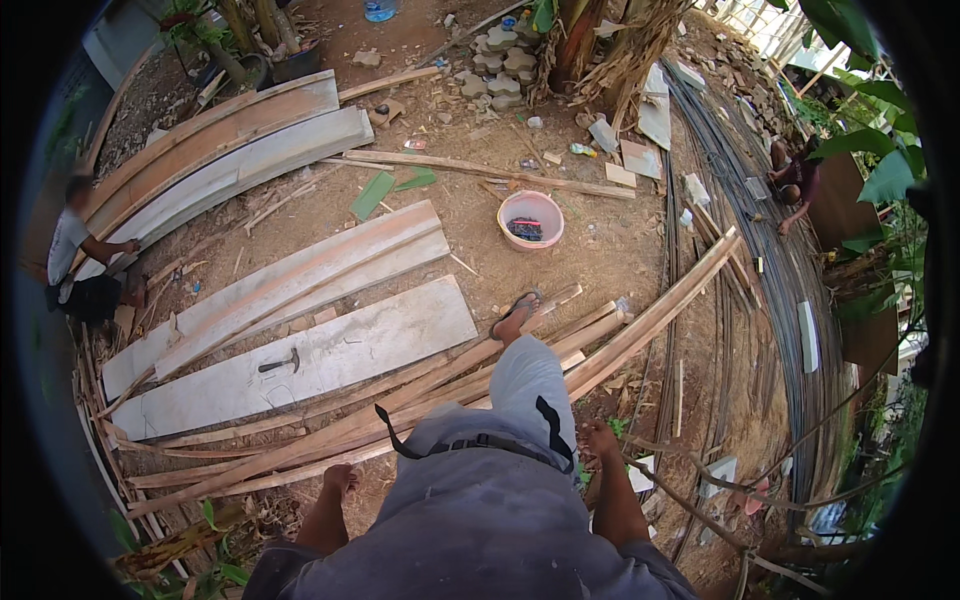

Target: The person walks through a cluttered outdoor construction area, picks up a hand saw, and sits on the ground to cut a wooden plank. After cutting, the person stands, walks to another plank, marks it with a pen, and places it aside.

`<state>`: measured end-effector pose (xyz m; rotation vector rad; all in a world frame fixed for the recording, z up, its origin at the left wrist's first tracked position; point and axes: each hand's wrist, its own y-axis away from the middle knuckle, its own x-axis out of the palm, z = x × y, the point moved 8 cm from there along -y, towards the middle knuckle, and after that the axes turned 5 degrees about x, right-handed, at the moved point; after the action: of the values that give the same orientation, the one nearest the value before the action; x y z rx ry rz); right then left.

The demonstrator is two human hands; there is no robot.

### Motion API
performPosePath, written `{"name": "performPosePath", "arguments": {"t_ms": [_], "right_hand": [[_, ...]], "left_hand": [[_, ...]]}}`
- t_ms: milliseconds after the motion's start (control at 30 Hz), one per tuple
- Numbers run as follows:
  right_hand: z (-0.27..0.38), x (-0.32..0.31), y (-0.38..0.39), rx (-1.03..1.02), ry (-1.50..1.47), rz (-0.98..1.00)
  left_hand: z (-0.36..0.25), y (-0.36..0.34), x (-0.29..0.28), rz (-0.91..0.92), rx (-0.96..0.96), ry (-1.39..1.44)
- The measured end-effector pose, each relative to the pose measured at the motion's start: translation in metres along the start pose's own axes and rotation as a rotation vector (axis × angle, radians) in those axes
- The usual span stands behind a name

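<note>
My left hand hangs beside my hip over bare soil, its fingers loosely bent and nothing seen in it. On the other side, my right hand hangs past my thigh, also loosely curled with no object visible. Long wooden beams run under and in front of me; my sandalled foot is beside their far ends. Ahead to the left, a claw hammer lies on a pale, flat board, apart from both hands.
A pink basin holding small dark items stands ahead. More boards lie far left, where a person squats. Long steel bars stretch along the right, near another crouching person. Bare branches cross the lower right.
</note>
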<state>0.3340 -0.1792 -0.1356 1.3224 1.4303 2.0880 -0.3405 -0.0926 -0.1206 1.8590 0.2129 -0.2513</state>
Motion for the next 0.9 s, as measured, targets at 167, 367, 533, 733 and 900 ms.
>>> {"name": "performPosePath", "arguments": {"t_ms": [167,367,533,733,900], "right_hand": [[0.093,-0.049,-0.061,-0.435,0.935,-0.386],[0.163,-0.065,-0.165,-0.652,0.881,0.022],[0.263,-0.043,-0.149,-0.155,0.574,-0.661],[0.481,0.092,-0.044,-0.546,0.696,-0.751],[0.529,0.101,0.0,-0.751,0.307,-0.753]], "left_hand": [[-0.039,0.012,0.057,0.126,0.009,-0.149],[-0.256,-0.043,0.175,0.243,0.15,-0.316],[-0.511,-0.048,0.326,0.244,0.429,-0.38],[-0.751,0.053,0.511,0.4,0.94,-0.253],[-0.748,0.029,0.617,0.511,0.649,-0.489]]}}
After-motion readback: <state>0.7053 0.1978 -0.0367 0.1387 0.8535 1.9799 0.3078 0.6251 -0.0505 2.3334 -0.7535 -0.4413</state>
